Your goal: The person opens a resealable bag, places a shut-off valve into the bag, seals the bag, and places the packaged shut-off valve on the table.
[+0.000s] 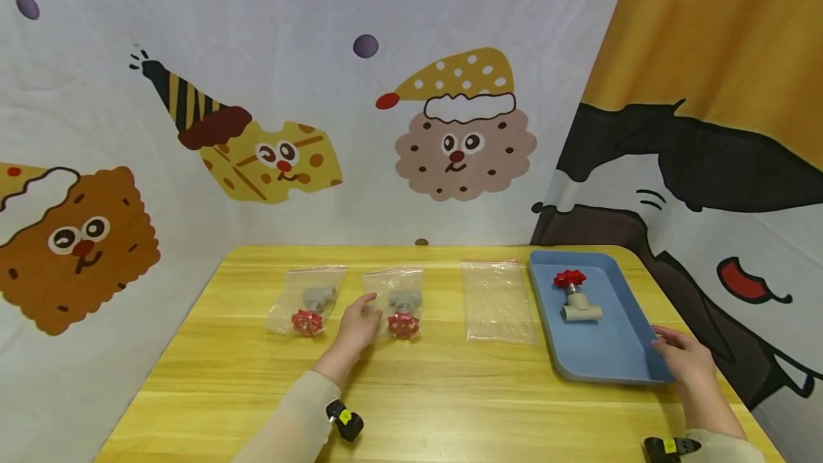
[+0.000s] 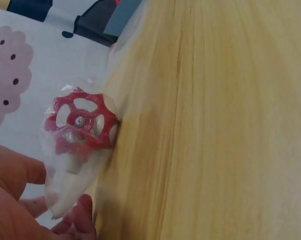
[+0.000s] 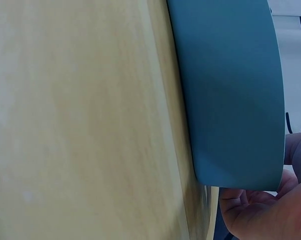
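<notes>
A zip bag (image 1: 392, 281) holding a grey valve with a red handwheel (image 1: 403, 325) lies near the middle of the table. My left hand (image 1: 360, 324) is at this bag's left edge, its thumb and fingers apart; whether it touches the plastic I cannot tell. Another bagged valve (image 1: 308, 321) lies to its left. My right hand (image 1: 691, 363) grips the right rim of a blue tray (image 1: 617, 359), thumb over the edge and fingers curled against the outer wall (image 3: 235, 80). Inside that tray sits a beige valve with a red handwheel (image 1: 581, 304).
A flat zip bag (image 1: 498, 302) with nothing in it lies between the middle bag and the tray. The wooden table (image 1: 444, 406) meets a cartoon-printed cloth (image 1: 321, 56) at its back and sides.
</notes>
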The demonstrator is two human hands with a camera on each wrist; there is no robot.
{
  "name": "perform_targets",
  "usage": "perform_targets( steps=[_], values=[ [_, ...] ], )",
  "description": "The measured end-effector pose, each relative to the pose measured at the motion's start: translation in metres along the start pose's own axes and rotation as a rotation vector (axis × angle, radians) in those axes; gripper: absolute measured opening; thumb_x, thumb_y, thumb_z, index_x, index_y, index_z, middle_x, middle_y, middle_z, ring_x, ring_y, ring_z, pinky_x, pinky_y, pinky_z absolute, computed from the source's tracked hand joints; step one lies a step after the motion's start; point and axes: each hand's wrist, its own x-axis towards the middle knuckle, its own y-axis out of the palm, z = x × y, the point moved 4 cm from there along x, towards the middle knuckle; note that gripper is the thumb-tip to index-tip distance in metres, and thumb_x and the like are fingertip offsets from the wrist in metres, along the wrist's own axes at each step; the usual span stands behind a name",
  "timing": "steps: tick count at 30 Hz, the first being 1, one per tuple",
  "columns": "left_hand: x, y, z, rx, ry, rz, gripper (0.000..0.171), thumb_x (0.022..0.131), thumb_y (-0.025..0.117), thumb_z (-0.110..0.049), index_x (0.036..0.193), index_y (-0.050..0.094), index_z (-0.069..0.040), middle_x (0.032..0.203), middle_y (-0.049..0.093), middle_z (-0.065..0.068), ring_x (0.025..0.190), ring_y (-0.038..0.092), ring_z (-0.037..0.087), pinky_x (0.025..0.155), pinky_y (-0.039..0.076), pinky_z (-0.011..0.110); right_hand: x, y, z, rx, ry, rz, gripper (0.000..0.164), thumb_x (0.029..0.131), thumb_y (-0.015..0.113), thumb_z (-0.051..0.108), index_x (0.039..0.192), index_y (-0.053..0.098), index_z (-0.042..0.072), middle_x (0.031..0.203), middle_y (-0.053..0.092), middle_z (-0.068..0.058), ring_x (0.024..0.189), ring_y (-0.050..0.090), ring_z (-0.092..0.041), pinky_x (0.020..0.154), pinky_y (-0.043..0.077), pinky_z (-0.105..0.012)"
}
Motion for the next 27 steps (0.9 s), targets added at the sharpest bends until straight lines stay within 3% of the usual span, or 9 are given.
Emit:
perform_targets(
  steps=[6, 8, 13, 15, 18, 23, 27],
  values=[
    [-0.001, -0.001, 0.0, 0.041, -0.039, -0.008, 0.053, 0.092, 0.058, -0.017, 0.141, 0.042, -0.003, 0.134, 0.04, 0.033, 0.123, 0.043, 0.047, 0.103, 0.037, 0.055, 0.0, 0.0, 0.001, -0.003, -0.006, -0.005, 0.047, 0.096, 0.051, 0.011, 0.139, 0.041, -0.003, 0.131, 0.042, -0.025, 0.113, 0.04, -0.035, 0.076, 0.041, -0.035],
    [-0.002, -0.002, 0.0, 0.058, -0.046, -0.018, 0.056, 0.092, 0.059, -0.019, 0.142, 0.039, -0.005, 0.136, 0.035, 0.031, 0.123, 0.041, 0.046, 0.103, 0.037, 0.056, -0.001, 0.0, 0.001, -0.014, -0.005, -0.005, 0.047, 0.096, 0.051, 0.012, 0.139, 0.041, -0.002, 0.131, 0.042, -0.024, 0.111, 0.041, -0.034, 0.071, 0.039, -0.03],
    [-0.003, -0.005, -0.011, 0.158, -0.006, -0.08, 0.061, 0.09, 0.062, -0.023, 0.144, 0.037, -0.01, 0.139, 0.031, 0.025, 0.125, 0.036, 0.045, 0.098, 0.038, 0.058, -0.002, -0.002, 0.003, -0.019, -0.007, -0.009, 0.047, 0.095, 0.051, 0.013, 0.139, 0.042, -0.002, 0.129, 0.044, -0.023, 0.104, 0.043, -0.03, 0.066, 0.035, -0.022],
    [-0.005, -0.003, -0.02, 0.22, 0.031, -0.107, 0.063, 0.09, 0.063, -0.025, 0.145, 0.036, -0.014, 0.141, 0.031, 0.023, 0.128, 0.033, 0.044, 0.095, 0.04, 0.059, -0.002, -0.002, 0.003, -0.016, -0.004, -0.011, 0.047, 0.095, 0.052, 0.014, 0.139, 0.042, -0.002, 0.128, 0.044, -0.023, 0.102, 0.043, -0.029, 0.065, 0.035, -0.022],
    [-0.01, 0.004, -0.038, 0.321, 0.11, -0.117, 0.07, 0.089, 0.064, -0.03, 0.149, 0.03, -0.018, 0.15, 0.024, 0.019, 0.136, 0.023, 0.042, 0.101, 0.034, 0.061, -0.002, -0.001, 0.002, -0.008, -0.003, -0.01, 0.047, 0.095, 0.051, 0.013, 0.139, 0.042, -0.002, 0.129, 0.044, -0.023, 0.105, 0.043, -0.03, 0.068, 0.039, -0.027],
    [-0.024, 0.026, -0.065, 0.507, 0.27, -0.036, 0.078, 0.092, 0.055, -0.046, 0.153, 0.012, -0.023, 0.159, -0.003, 0.011, 0.145, -0.004, 0.036, 0.113, 0.012, 0.062, -0.003, -0.001, 0.002, 0.0, -0.005, -0.009, 0.047, 0.096, 0.051, 0.012, 0.139, 0.041, -0.003, 0.131, 0.042, -0.026, 0.109, 0.042, -0.034, 0.078, 0.042, -0.038],
    [-0.031, 0.047, -0.076, 0.638, 0.345, 0.043, 0.08, 0.093, 0.045, -0.057, 0.153, 0.002, -0.026, 0.158, -0.011, 0.009, 0.144, -0.012, 0.034, 0.113, 0.01, 0.062, -0.003, -0.001, 0.003, -0.012, -0.004, -0.01, 0.047, 0.095, 0.051, 0.013, 0.139, 0.042, -0.003, 0.131, 0.043, -0.025, 0.108, 0.042, -0.033, 0.072, 0.039, -0.031]
  ],
)
